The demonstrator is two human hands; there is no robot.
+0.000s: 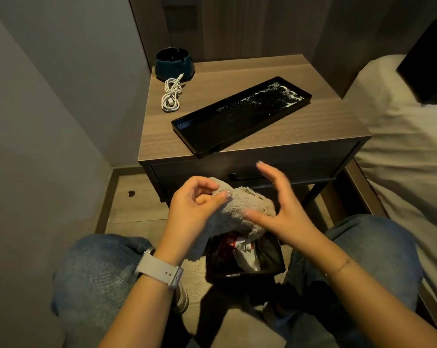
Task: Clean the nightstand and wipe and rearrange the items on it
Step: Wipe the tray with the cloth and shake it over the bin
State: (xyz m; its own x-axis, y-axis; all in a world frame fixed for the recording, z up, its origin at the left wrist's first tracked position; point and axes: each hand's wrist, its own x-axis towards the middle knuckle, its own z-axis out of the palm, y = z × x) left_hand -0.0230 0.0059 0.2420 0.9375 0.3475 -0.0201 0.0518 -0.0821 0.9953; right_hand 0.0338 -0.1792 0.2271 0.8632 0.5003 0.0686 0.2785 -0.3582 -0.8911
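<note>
Gripping a fluffy grey cloth (240, 209), the left hand (197, 209) risked shaking white powder beyond the near black bin (275, 249), right hand (280, 209) open.

Pretty dim shot overall, warm and a bit muddy. Light seems to be coming in from about 2 o'clock, since the bedding (400, 136) there is looking brightest while the wall (37, 121) at 9 o'clock is fading to grey murk. The black tray (240, 114) is catching a soft sheen, so its white specks are glinting. The right hand (285, 209) is smearing with motion blur. Straight lines are bowing toward the edges from the wide lens, and deep shadows are pooling around 6 o'clock.
</note>
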